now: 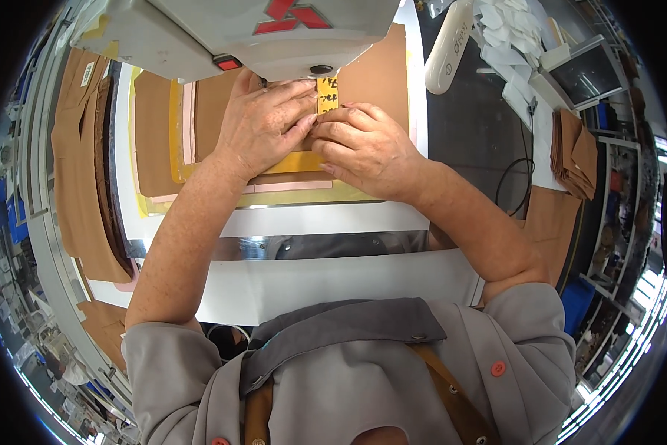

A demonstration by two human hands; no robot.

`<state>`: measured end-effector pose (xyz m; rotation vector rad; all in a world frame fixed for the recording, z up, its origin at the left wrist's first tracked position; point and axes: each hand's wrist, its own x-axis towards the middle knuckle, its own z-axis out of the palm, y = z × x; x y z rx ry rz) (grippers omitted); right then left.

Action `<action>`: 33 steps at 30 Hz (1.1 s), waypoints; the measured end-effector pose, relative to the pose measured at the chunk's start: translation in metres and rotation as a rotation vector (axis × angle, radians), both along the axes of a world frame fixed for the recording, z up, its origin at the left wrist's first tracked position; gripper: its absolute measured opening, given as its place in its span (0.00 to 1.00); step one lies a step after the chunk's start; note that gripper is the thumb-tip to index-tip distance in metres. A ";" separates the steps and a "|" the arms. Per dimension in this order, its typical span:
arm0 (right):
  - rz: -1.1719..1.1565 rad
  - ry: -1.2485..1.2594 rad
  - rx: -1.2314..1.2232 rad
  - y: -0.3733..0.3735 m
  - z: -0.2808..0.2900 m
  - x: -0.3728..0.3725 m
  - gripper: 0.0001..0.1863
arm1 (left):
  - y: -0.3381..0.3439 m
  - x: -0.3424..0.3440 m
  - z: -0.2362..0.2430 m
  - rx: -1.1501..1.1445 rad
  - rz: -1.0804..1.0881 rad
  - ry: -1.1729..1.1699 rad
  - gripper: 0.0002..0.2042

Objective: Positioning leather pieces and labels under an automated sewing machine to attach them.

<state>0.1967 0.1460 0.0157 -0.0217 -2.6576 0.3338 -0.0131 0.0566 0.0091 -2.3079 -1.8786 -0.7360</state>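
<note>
Brown fabric panel (378, 67): flat on the white plate (311, 217), partly beneath the grey-white machine head (274, 33); probably light, soft and quick to crease, so best held by its edges.
Yellow strip (327, 93): dark-marked, between both hands; likely thin and stiffer than the cloth, best taken by its long sides.
Left grip (272, 115): fingers close together, thumb angled to the strip's near left edge (whether it pinches, I cannot tell).
Right grip (367, 148): fingers curled inward, tips at the strip's near end; what lies beneath them is hidden.
</note>
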 end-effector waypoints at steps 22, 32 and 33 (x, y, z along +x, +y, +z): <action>-0.052 0.021 0.047 0.020 -0.004 -0.011 0.12 | -0.005 -0.004 0.003 -0.102 0.064 0.011 0.13; -0.072 0.049 0.101 0.028 -0.008 -0.016 0.12 | -0.003 -0.009 -0.004 -0.100 0.073 -0.009 0.17; -0.070 0.068 0.098 0.029 -0.008 -0.016 0.12 | -0.002 -0.010 -0.005 -0.096 0.064 -0.003 0.17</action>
